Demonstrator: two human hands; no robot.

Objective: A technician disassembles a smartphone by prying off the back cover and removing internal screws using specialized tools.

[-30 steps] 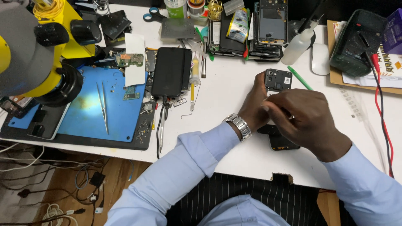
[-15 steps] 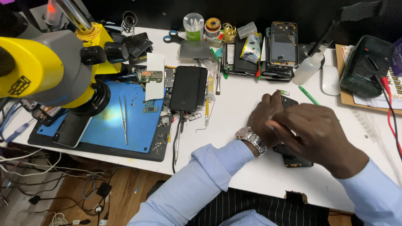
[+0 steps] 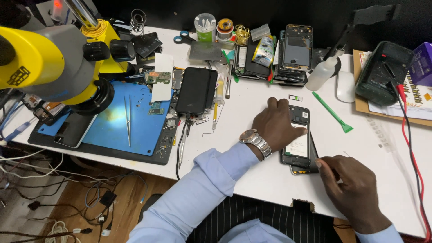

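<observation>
An opened black phone (image 3: 299,145) lies face down on the white table (image 3: 252,175), its inner frame and white battery exposed. My left hand (image 3: 275,126) rests on the phone's left side and presses it down, a metal watch on the wrist. My right hand (image 3: 350,184) is at the phone's lower right corner, fingertips pinched together at its edge; whether they hold a small tool I cannot tell.
A yellow microscope (image 3: 49,58) stands over a blue mat (image 3: 121,121) with tweezers (image 3: 128,119). A black phone (image 3: 196,90), a green pry tool (image 3: 333,112), a squeeze bottle (image 3: 322,74), stacked phone frames (image 3: 294,54) and a multimeter (image 3: 382,72) crowd the back.
My right hand has come off the top of the phone and moved down to its lower right corner, uncovering it. The camera view has shifted left.
</observation>
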